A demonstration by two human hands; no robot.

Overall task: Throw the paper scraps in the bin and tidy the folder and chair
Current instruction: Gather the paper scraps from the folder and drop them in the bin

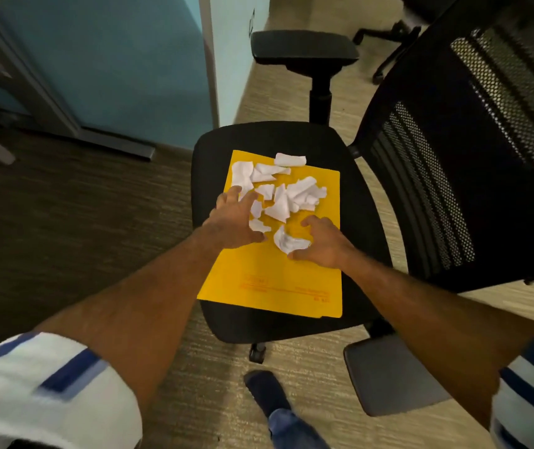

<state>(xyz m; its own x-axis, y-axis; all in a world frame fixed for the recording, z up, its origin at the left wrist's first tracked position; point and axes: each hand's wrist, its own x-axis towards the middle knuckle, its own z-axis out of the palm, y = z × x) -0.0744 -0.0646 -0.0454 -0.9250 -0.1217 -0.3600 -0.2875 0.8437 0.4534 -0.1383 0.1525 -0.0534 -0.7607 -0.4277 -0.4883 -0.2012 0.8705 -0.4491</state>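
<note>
A yellow folder lies flat on the black seat of an office chair. Several torn white paper scraps are scattered over the folder's far half. My left hand hovers over the scraps at the folder's left side, fingers spread, touching small pieces. My right hand rests on the folder with curled fingers, its thumb against a crumpled scrap. Neither hand has closed on anything. No bin is in view.
The chair's mesh backrest rises at the right, with armrests at the far side and near right. A blue partition and a desk leg stand at the left. My shoe is on the carpet below the seat.
</note>
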